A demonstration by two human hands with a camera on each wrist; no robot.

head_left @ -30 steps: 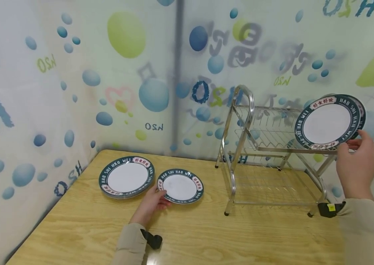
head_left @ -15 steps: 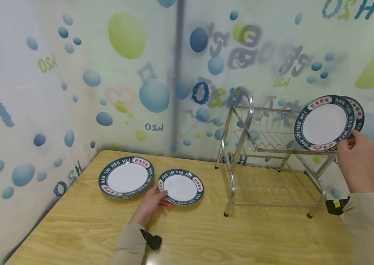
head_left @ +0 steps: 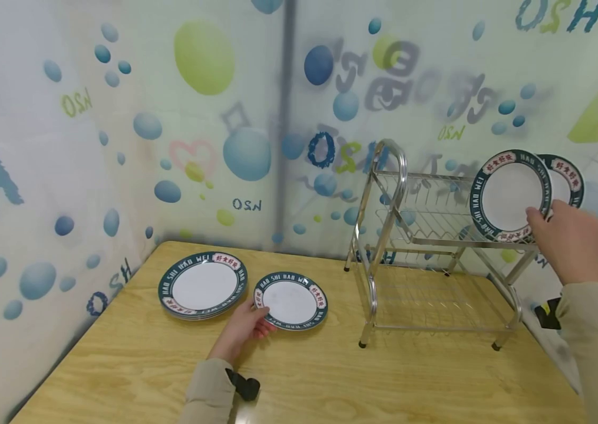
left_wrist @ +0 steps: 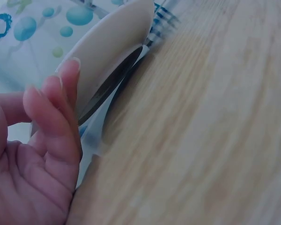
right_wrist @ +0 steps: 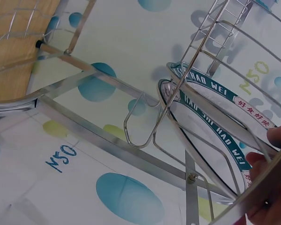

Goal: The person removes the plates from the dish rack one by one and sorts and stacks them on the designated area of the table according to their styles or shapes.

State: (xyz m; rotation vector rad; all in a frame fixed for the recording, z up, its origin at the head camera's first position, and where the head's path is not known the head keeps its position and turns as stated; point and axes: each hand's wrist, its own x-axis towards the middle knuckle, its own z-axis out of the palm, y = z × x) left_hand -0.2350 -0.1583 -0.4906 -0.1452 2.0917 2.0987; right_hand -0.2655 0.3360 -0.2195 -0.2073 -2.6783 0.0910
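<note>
In the head view my left hand [head_left: 244,331] holds a small white plate [head_left: 290,300] with a green lettered rim by its near left edge, thumb on top. The left wrist view has fingers below the rim of that plate [left_wrist: 114,47], close to the table. My right hand [head_left: 574,244] pinches the right edge of another such plate [head_left: 511,194], standing tilted on the top tier of a metal dish rack [head_left: 391,218]. Behind it leans a second plate [head_left: 569,179], partly hidden. Both racked plates, front plate [right_wrist: 215,96] included, show between wires in the right wrist view.
A stack of larger matching plates [head_left: 204,285] sits on the wooden table [head_left: 330,383] left of the small plate. The rack's lower tier [head_left: 436,297] is bare wire. A patterned curtain wall [head_left: 251,70] stands close behind the rack and table.
My right hand has moved slightly, turning the front racked plate more upright and leftward, so more of the plate behind it shows. The left hand and its small plate have hardly moved.
</note>
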